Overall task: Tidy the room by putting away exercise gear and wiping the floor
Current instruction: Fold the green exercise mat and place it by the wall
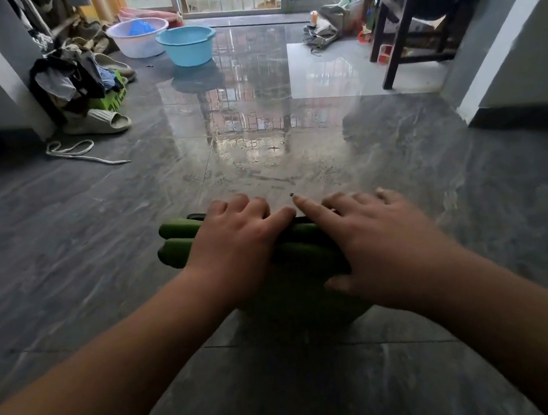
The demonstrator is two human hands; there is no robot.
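Observation:
A green padded piece of exercise gear (177, 243), made of two foam-covered bars with a black part at its far edge, lies on the glossy grey tiled floor (257, 140) right in front of me. My left hand (235, 243) lies on top of it with the fingers curled over its far edge. My right hand (374, 246) holds its right part, with the index finger stretched out to the left and the thumb under the near side. Both hands hide most of the gear.
A blue basin (186, 45) and a white basin (138, 37) stand at the far left. Near the left wall are a clothes pile (70, 77), beige slippers (100, 121) and a white cord (75, 150). A dark wooden chair (396, 37) and bags (326, 28) stand at the far right.

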